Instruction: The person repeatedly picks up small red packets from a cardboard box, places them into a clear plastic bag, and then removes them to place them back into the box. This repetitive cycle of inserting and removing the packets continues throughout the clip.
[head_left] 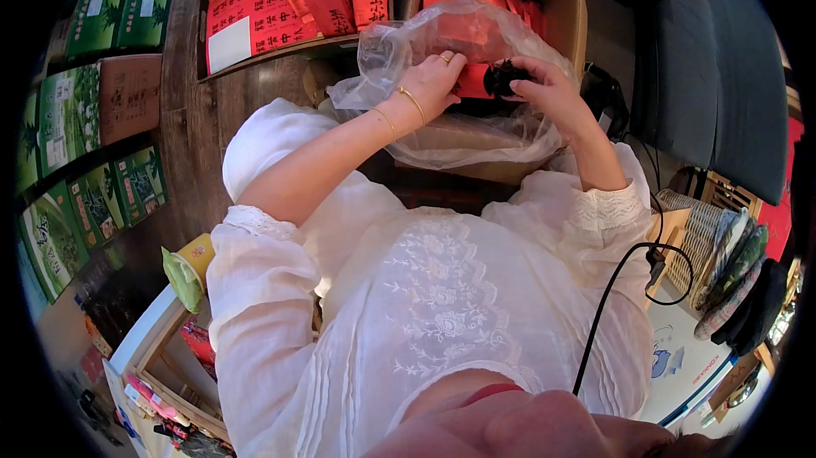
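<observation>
Above a large clear plastic bag (pixel 463 147) lining an open cardboard box, my two hands are close together. My left hand (pixel 432 82), with gold bangles on its wrist, is closed on a small red packet (pixel 474 82). At the packet's right end, my right hand (pixel 548 91) pinches a clump of dark dried leaves (pixel 503 78). The clump touches the packet's end; whether any of it is inside cannot be made out. The fingertips of my left hand are partly hidden.
Ahead on the left, a carton (pixel 297 48) holds many printed red packets. Another cardboard box (pixel 568 20) beyond the bag contains more. Green boxes (pixel 72 122) are stacked on the far left. A black cable (pixel 605 292) hangs on the right, near a wicker basket (pixel 680 224).
</observation>
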The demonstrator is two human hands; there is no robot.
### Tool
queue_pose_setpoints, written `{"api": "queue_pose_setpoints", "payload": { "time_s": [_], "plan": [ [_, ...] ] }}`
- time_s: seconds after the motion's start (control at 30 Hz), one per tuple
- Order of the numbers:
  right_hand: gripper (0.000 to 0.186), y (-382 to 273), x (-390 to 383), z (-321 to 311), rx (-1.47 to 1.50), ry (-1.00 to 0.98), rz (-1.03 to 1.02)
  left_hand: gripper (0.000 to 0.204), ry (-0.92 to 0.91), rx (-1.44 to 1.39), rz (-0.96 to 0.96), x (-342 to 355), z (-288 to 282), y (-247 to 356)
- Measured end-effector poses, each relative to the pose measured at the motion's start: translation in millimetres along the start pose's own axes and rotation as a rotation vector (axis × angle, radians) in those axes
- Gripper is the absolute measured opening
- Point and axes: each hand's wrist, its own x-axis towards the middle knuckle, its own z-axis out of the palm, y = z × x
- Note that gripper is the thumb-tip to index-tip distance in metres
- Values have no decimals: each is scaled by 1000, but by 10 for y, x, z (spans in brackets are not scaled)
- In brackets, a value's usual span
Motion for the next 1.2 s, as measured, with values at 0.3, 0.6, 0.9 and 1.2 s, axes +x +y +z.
{"api": "queue_pose_setpoints", "payload": {
  "time_s": [0.3,0.6,0.9,1.2],
  "plan": [
    [46,-137,-92,40,-18,-14,26,58,-6,-10,-3,-5,14,-14],
    [35,-92,-88,8,-67,-92,23,58,-7,-36,4,-4,68,-42],
    [29,-101,-106,-13,-92,-51,-30,57,-20,-90,-10,2,64,-40],
    [14,147,59,48,-326,85,-163,56,94,-248,97,34,87,-18]
  ]
}}
